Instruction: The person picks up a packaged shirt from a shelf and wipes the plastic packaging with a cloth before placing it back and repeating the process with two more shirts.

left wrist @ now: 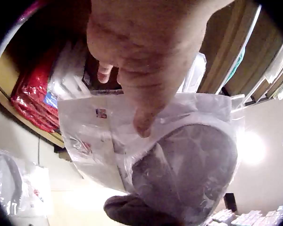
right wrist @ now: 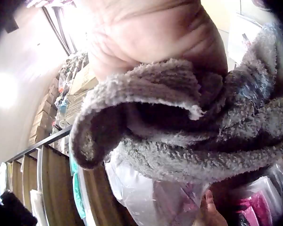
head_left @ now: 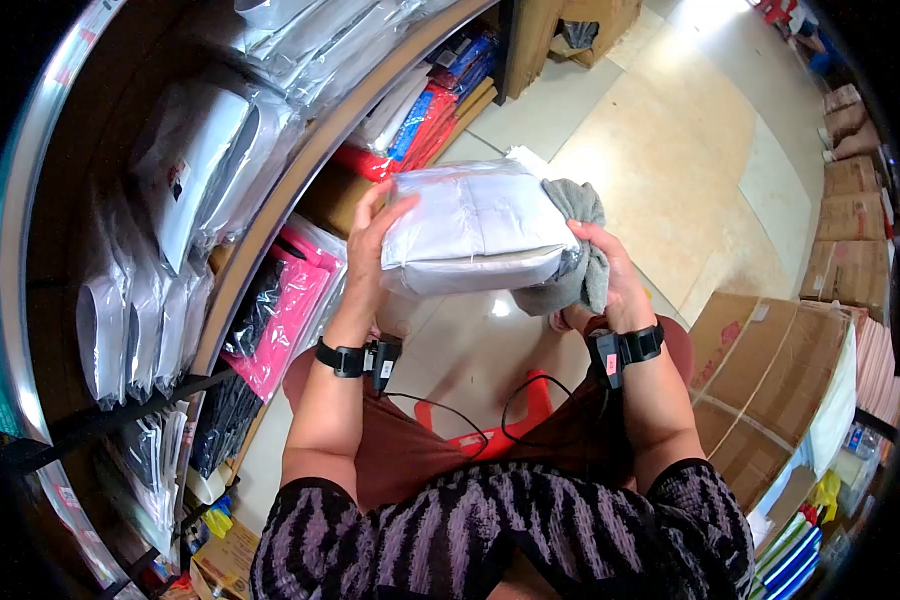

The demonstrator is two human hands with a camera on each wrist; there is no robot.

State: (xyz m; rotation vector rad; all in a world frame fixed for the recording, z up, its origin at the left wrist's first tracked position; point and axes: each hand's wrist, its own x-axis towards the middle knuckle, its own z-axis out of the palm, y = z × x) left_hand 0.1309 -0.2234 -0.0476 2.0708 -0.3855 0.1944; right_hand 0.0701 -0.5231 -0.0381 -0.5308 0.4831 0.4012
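A clear plastic package with folded white contents (head_left: 475,215) is held up in front of me, over the floor. My left hand (head_left: 372,248) grips its left end, thumb and fingers spread over the plastic. From the left wrist view, that hand (left wrist: 146,56) has its thumb against the wrap (left wrist: 94,136), and a rounded grey part shows through the film. At the package's right end my right hand (head_left: 615,272) clutches a fuzzy grey cloth (head_left: 585,285), which lies against the wrap. The cloth (right wrist: 188,155) hides most of the right fingers in the right wrist view.
Shelves (head_left: 270,190) of plastic-wrapped goods curve along the left, with pink packets (head_left: 288,320) and red packets (head_left: 425,130) low down. A large cardboard box (head_left: 760,360) stands close on the right. Below lies a red stool (head_left: 530,405). Tiled floor (head_left: 680,170) stretches ahead.
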